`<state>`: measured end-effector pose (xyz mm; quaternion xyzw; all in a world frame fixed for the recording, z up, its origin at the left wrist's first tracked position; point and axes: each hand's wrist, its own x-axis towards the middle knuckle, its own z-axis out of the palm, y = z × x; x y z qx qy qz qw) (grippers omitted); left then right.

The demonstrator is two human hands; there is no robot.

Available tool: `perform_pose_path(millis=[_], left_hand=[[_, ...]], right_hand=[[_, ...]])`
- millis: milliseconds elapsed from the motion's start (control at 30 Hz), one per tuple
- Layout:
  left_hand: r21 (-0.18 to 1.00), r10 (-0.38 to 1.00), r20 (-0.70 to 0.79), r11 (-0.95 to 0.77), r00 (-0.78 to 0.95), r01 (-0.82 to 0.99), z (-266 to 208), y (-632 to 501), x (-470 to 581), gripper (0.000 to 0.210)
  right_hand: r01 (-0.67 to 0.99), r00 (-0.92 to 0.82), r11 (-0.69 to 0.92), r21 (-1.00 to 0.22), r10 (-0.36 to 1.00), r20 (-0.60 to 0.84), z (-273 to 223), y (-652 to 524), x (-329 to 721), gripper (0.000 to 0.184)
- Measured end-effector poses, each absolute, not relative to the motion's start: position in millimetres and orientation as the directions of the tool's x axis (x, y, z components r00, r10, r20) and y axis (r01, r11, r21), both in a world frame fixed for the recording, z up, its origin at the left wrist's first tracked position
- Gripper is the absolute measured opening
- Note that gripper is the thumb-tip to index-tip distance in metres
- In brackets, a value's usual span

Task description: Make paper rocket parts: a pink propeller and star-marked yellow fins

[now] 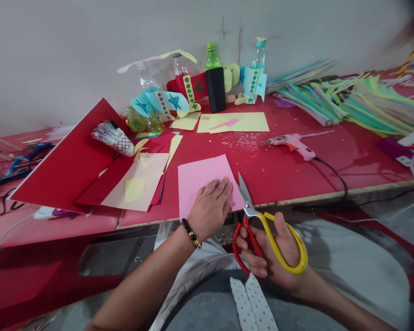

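A pink sheet of paper (pixel 198 177) lies at the front edge of the red table. Flat on its right part rests my left hand (pixel 212 207), fingers stretched out, a beaded bracelet at the wrist. My right hand (pixel 276 253) has its fingers and thumb through the red and yellow handles of a pair of scissors (pixel 251 210). The blades stand slightly apart, touching or very near the sheet's right edge; whether paper is between them I cannot tell. Some of the sheet is hidden under my left hand.
A pink glue gun (pixel 298 146) with its cord lies to the right, near paper scraps (pixel 243 140). Decorated plastic bottles (pixel 258 59) stand along the wall. Leftward are paper sheets (pixel 152 165), a marker holder (pixel 122 143) and a red board (pixel 69 161). Coloured strips (pixel 376 103) fill the right.
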<state>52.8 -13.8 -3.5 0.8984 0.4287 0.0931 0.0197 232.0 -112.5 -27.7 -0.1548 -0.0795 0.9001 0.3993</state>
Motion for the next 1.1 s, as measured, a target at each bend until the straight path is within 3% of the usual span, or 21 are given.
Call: perform_pose_path(millis=[200,367,633,1100], left_hand=[[0.173,0.73,0.132,-0.683,0.67,0.71,-2,-20,41,0.051],[0.266,0.667,0.175,-0.74,0.724,0.617,0,-1,39,0.043],[0.093,0.751,0.126,-0.659,0.648,0.746,-9,8,52,0.056],[0.096,0.704,0.11,-0.71,0.701,0.698,-7,0,46,0.057]], right_hand=[[-0.685,-0.656,-0.69,-0.233,0.724,-0.213,-28,-128,234,0.091],[-0.688,-0.642,-0.67,-0.281,0.741,-0.196,-33,-140,231,0.091],[-0.691,-0.642,-0.663,-0.287,0.746,-0.178,-33,-137,227,0.088],[-0.694,-0.641,-0.673,-0.256,0.739,-0.207,-28,-136,229,0.085]])
